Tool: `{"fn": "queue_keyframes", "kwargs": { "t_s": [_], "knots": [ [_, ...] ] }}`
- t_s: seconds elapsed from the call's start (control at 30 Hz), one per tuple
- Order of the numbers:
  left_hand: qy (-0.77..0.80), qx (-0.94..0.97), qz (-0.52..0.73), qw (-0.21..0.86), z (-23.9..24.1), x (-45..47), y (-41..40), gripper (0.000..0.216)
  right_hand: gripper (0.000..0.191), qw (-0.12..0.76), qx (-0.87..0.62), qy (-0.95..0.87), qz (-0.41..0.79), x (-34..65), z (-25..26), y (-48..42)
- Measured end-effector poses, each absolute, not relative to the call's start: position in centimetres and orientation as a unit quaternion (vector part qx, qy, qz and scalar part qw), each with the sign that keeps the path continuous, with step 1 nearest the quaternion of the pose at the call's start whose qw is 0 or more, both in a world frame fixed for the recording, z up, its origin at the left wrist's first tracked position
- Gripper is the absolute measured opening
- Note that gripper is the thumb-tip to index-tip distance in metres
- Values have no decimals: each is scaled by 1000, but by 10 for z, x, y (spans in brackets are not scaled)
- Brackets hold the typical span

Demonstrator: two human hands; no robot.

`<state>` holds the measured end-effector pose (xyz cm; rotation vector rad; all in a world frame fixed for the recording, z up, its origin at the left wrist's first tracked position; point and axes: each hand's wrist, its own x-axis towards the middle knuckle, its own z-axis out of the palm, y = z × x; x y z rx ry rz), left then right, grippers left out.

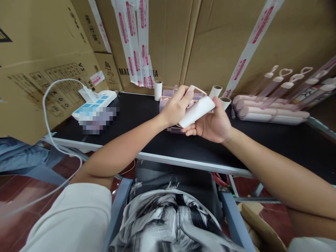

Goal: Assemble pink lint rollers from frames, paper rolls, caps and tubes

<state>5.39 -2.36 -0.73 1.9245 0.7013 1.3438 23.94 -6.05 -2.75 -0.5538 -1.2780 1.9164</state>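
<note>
Over the black tabletop, both my hands hold a lint roller, a smooth white roll with a thin pink frame along its far side. My left hand grips its left part, fingers bent over the pink frame. From the right, my right hand supports the roll, thumb at its upper right end and fingers underneath. Behind my hands lie translucent pink parts, partly hidden. Near them stand white paper rolls with brown cores, one on the left and two on the right.
Several pink-and-white cylinders lie at the right, with lilac handles ending in loops behind them. A power strip with a white cable sits at the left, beside a blurred patch. Cardboard walls enclose the table's back and left.
</note>
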Motion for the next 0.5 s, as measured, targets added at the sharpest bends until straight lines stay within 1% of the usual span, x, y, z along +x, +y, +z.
{"fn": "queue_keyframes", "kwargs": {
  "t_s": [0.13,0.27,0.4,0.5],
  "knots": [
    [278,734,505,358,-8,57,-27,49,85,358,-227,-524,739,241,-27,-61],
    [240,729,541,345,-12,62,-30,53,80,366,-207,-525,740,241,-22,-66],
    [213,748,558,290,-15,64,-39,52,79,391,-193,-519,735,238,-14,-73],
    [203,782,551,206,-10,59,-41,55,74,386,-185,-524,736,237,-13,-73]
  ]
}}
